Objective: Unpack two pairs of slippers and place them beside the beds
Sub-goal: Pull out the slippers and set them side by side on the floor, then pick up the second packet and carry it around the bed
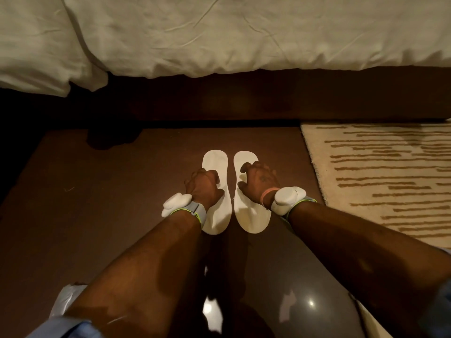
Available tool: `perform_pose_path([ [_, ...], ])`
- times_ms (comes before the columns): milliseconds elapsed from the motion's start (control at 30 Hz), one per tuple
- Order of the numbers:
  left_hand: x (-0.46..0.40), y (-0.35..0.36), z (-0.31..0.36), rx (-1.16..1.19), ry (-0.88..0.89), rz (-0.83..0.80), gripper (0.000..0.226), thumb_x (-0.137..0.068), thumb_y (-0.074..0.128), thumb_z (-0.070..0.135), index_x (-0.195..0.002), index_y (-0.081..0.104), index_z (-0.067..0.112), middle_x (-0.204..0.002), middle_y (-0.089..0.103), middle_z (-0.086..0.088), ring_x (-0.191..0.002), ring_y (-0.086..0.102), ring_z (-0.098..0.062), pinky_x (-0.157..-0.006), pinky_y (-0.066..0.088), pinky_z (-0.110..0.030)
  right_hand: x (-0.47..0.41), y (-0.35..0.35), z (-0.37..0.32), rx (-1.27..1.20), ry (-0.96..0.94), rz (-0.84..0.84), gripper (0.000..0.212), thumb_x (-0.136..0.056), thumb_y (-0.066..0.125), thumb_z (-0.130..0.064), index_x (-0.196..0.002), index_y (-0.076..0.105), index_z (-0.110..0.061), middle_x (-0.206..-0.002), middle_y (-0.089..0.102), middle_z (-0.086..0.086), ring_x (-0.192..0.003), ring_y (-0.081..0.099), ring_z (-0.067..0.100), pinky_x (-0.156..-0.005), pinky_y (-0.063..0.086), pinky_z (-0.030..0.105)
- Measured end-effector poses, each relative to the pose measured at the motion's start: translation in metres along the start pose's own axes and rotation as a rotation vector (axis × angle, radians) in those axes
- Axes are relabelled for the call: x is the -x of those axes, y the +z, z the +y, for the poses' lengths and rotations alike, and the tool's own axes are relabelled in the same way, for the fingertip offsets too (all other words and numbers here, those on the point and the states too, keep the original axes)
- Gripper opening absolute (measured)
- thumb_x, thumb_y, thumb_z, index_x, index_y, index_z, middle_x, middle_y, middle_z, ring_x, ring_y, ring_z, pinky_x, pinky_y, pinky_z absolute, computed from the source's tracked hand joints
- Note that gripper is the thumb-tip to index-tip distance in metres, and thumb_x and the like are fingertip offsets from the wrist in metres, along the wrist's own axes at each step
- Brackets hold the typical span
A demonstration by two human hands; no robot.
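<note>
Left hand (203, 185), right hand (258, 181) pressing on white slippers (217, 220) — fingers spread; bed (219, 32) lying at 12 o'clock.

Bedroom, likely a hotel room. Evidence: a bed (219, 32) with white rumpled duvet overhanging a dark wooden frame (268, 93), dark floor (97, 191), striped cream rug (390, 172), white disposable-type slippers (234, 191).

Dim, warm light is falling from above; deep shadow is pooling beyond the left hand (203, 189), glare is glinting below the wrists, and edges are bending
</note>
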State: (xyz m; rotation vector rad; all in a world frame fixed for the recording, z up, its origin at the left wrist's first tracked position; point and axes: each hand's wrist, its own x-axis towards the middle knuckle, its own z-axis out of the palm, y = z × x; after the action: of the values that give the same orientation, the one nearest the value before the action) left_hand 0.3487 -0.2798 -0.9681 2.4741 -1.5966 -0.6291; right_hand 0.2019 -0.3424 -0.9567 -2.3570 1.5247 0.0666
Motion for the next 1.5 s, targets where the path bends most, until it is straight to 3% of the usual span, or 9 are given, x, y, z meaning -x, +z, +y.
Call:
perform_pose_path([
  [300, 0.006, -0.068, 0.005, 0.191, 0.014, 0.05, 0.017, -0.082, 0.071, 0.03, -0.087, 0.067, 0.015, -0.1, 0.071, -0.012, -0.099, 0.066, -0.032, -0.086, 0.053, -0.037, -0.01, -0.062, -0.058, -0.263, 0.012, 0.062, 0.016, -0.085, 0.062, -0.037, -0.088, 0.067, -0.022, -0.102, 0.07, 0.006, -0.103, 0.061, 0.031, -0.093, 0.047, 0.044],
  [433, 0.004, -0.122, -0.004, 0.184, 0.011, 0.176, 0.032, -0.09, 0.059, 0.037, -0.083, 0.065, 0.007, -0.092, 0.072, -0.018, -0.09, 0.067, -0.036, -0.074, 0.051, -0.035, -0.013, -0.103, -0.102, -0.351, -0.071, 0.078, 0.016, -0.084, 0.061, -0.034, -0.086, 0.069, -0.02, -0.1, 0.071, 0.005, -0.101, 0.063, 0.03, -0.093, 0.049, 0.044],
  [633, 0.023, -0.212, -0.023, 0.207, -0.017, 0.261, 0.019, -0.091, 0.053, 0.032, -0.082, 0.061, 0.017, -0.101, 0.071, -0.019, -0.1, 0.066, -0.038, -0.077, 0.05, -0.037, -0.014, -0.163, -0.174, -0.459, -0.22, 0.103, 0.018, -0.083, 0.062, -0.034, -0.08, 0.068, -0.017, -0.094, 0.073, 0.005, -0.098, 0.065, 0.03, -0.088, 0.052, 0.042],
  [767, 0.068, -0.274, -0.049, 0.256, -0.128, 0.245, 0.02, -0.092, 0.054, 0.032, -0.081, 0.06, 0.017, -0.098, 0.071, -0.019, -0.098, 0.066, -0.039, -0.073, 0.047, -0.035, 0.013, -0.2, -0.233, -0.481, -0.253, 0.009, 0.019, -0.082, 0.064, -0.035, -0.082, 0.069, -0.016, -0.091, 0.072, 0.005, -0.095, 0.065, 0.029, -0.087, 0.052, 0.042],
  [967, 0.167, -0.395, -0.088, 0.293, -0.339, 0.208, 0.025, -0.09, 0.058, 0.036, -0.091, 0.069, 0.014, -0.102, 0.072, -0.013, -0.101, 0.066, -0.034, -0.08, 0.051, -0.035, 0.082, -0.279, -0.334, -0.48, -0.354, -0.172, 0.014, -0.08, 0.064, -0.035, -0.07, 0.065, -0.025, -0.09, 0.073, 0.001, -0.092, 0.066, 0.026, -0.085, 0.053, 0.041],
  [1067, 0.212, -0.442, -0.098, 0.36, -0.413, 0.207, 0.023, -0.09, 0.058, 0.036, -0.079, 0.064, 0.017, -0.099, 0.072, -0.014, -0.097, 0.066, -0.033, -0.078, 0.052, -0.034, 0.111, -0.312, -0.376, -0.492, -0.366, -0.228, 0.013, -0.08, 0.065, -0.037, -0.07, 0.065, -0.028, -0.089, 0.073, -0.002, -0.091, 0.067, 0.022, -0.085, 0.053, 0.034],
  [1200, 0.283, -0.486, -0.133, 0.634, -0.602, 0.246, 0.036, -0.089, 0.062, 0.033, -0.059, 0.05, 0.017, -0.076, 0.066, -0.008, -0.078, 0.063, -0.027, -0.069, 0.046, -0.029, 0.164, -0.344, -0.447, -0.566, -0.368, -0.38, 0.014, -0.082, 0.069, -0.031, -0.07, 0.065, -0.024, -0.085, 0.072, -0.004, -0.087, 0.067, 0.017, -0.077, 0.045, 0.023],
  [1367, 0.346, -0.485, -0.175, 1.001, -0.829, 0.336, 0.033, -0.09, 0.062, 0.028, -0.061, 0.056, 0.015, -0.063, 0.06, -0.01, -0.056, 0.05, -0.021, -0.055, 0.039, -0.025, 0.215, -0.33, -0.504, -0.671, -0.311, -0.558, 0.015, -0.085, 0.069, -0.022, -0.071, 0.065, -0.02, -0.082, 0.07, 0.005, -0.079, 0.063, 0.018, -0.08, 0.05, 0.032],
  [1500, 0.374, -0.486, -0.217, 1.231, -1.022, 0.45, 0.038, -0.09, 0.062, 0.039, -0.061, 0.055, 0.017, -0.065, 0.06, -0.009, -0.054, 0.05, -0.021, -0.05, 0.037, -0.023, 0.232, -0.301, -0.556, -0.737, -0.255, -0.681, 0.021, -0.088, 0.066, -0.018, -0.068, 0.061, -0.018, -0.063, 0.058, -0.003, -0.056, 0.05, 0.008, -0.055, 0.043, 0.019],
])
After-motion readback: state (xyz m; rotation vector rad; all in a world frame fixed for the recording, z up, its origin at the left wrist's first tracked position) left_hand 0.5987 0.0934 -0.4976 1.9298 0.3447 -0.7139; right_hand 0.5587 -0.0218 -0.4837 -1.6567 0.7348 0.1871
